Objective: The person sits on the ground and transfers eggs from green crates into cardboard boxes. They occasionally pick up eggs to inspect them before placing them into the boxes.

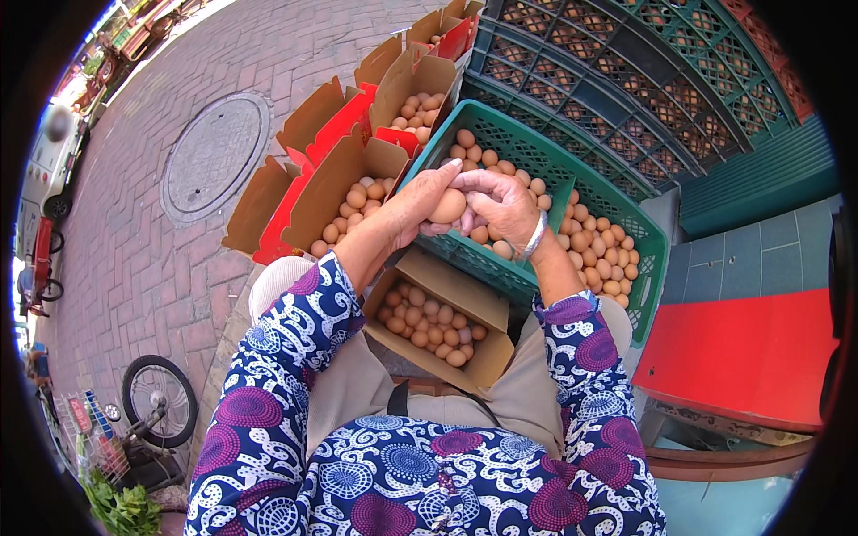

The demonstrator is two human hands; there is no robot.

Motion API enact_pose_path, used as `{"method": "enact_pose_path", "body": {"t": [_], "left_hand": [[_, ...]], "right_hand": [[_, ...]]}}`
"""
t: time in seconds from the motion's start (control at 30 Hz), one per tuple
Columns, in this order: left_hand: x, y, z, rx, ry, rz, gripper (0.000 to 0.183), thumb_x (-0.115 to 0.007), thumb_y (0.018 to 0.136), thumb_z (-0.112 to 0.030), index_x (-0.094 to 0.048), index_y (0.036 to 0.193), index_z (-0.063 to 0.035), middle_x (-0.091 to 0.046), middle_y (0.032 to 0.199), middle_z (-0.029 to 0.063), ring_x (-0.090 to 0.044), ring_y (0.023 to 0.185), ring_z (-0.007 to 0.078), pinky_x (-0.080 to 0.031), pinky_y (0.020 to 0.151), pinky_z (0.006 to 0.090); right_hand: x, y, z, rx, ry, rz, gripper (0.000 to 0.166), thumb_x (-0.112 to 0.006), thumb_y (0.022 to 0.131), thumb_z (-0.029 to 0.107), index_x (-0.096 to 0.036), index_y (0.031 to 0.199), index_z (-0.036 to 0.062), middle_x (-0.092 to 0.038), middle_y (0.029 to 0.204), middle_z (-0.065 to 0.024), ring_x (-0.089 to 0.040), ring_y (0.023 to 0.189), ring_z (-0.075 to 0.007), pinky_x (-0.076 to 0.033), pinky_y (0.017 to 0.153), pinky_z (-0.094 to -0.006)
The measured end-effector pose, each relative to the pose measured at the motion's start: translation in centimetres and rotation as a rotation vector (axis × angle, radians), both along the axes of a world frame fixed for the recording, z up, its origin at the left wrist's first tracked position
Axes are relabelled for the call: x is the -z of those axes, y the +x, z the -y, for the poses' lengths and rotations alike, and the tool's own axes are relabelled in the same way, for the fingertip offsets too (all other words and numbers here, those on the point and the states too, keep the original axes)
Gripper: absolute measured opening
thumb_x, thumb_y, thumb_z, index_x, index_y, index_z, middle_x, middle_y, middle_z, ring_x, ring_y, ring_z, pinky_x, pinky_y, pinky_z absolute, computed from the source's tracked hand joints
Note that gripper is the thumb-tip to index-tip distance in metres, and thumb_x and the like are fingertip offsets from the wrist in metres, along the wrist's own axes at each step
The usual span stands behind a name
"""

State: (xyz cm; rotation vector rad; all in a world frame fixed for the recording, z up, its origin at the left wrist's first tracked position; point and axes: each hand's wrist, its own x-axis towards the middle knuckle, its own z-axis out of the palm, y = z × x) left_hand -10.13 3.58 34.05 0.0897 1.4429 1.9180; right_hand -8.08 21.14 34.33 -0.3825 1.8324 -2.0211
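Above the near-left corner of a green plastic crate [536, 144], my two hands are close together. In my left hand [423, 197] is a brown egg [448, 206], its thumb reaching up beside it. My right hand [504, 204], with a bracelet [535, 234] at the wrist, curls its fingers against my left hand and close to the egg. Whether the right fingers also hold something is hidden. Loose eggs [596, 248] lie in both halves of the crate, parted by a green divider [564, 194]. Between my knees stands an open cardboard box [482, 295] holding eggs [429, 325].
Open red-and-brown cartons [335, 177] with eggs line the left side. Stacked egg crates [603, 74] rise beyond the green crate. A red panel [737, 355] is at right. On the brick paving lie a manhole cover [214, 155] and, nearer, a spoked wheel [159, 400].
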Motion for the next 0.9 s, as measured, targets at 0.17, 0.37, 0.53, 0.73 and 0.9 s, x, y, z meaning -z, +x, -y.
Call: {"method": "enact_pose_path", "body": {"t": [0.17,0.37,0.53,0.73,0.9], "left_hand": [[-0.11,0.01,0.04,0.002,0.014,-0.008,0.048,-0.031,0.102,-0.045,-0.058,0.094,-0.0071,-0.059,0.062,0.0051,-0.046,0.043,0.0069,-0.025,0.035,0.0164],[-0.13,0.19,-0.04,-0.042,0.013,0.015,0.050,-0.031,0.102,-0.046,-0.060,0.101,-0.0062,-0.059,0.063,0.0049,-0.048,0.045,0.0064,-0.026,0.035,0.0152],[-0.71,0.30,-0.05,-0.013,0.060,0.043,0.050,-0.031,0.101,-0.048,-0.059,0.099,-0.0069,-0.060,0.064,0.0047,-0.051,0.047,0.0063,-0.027,0.035,0.0146],[-0.13,0.14,-0.07,-0.011,0.029,0.040,0.051,-0.030,0.102,-0.048,-0.059,0.098,-0.0070,-0.060,0.064,0.0042,-0.051,0.047,0.0064,-0.028,0.035,0.0149],[-0.24,0.08,-0.07,-0.007,0.039,0.066,0.048,-0.032,0.102,-0.047,-0.057,0.107,-0.0060,-0.061,0.066,0.0082,-0.046,0.041,0.0102,-0.026,0.033,0.0171]], "right_hand": [[-0.11,0.11,0.27,0.012,0.002,-0.024,0.026,-0.052,0.094,0.007,-0.060,0.116,-0.0044,-0.062,0.089,-0.0085,-0.061,0.065,-0.0104,-0.054,0.062,-0.0244],[0.02,0.08,0.33,0.006,-0.018,-0.042,0.027,-0.052,0.092,0.007,-0.060,0.116,-0.0047,-0.061,0.089,-0.0073,-0.060,0.065,-0.0098,-0.053,0.062,-0.0239],[-0.24,0.11,0.34,0.015,0.024,-0.047,0.029,-0.053,0.090,0.005,-0.060,0.117,-0.0045,-0.063,0.090,-0.0076,-0.060,0.065,-0.0101,-0.054,0.063,-0.0250],[-0.17,0.13,0.18,-0.001,-0.006,-0.021,0.030,-0.056,0.090,0.007,-0.059,0.118,-0.0046,-0.064,0.089,-0.0092,-0.062,0.066,-0.0105,-0.054,0.063,-0.0250],[0.13,0.08,0.13,0.009,-0.010,-0.020,0.029,-0.052,0.091,0.005,-0.059,0.117,-0.0050,-0.063,0.088,-0.0092,-0.062,0.065,-0.0116,-0.054,0.062,-0.0255]]}}
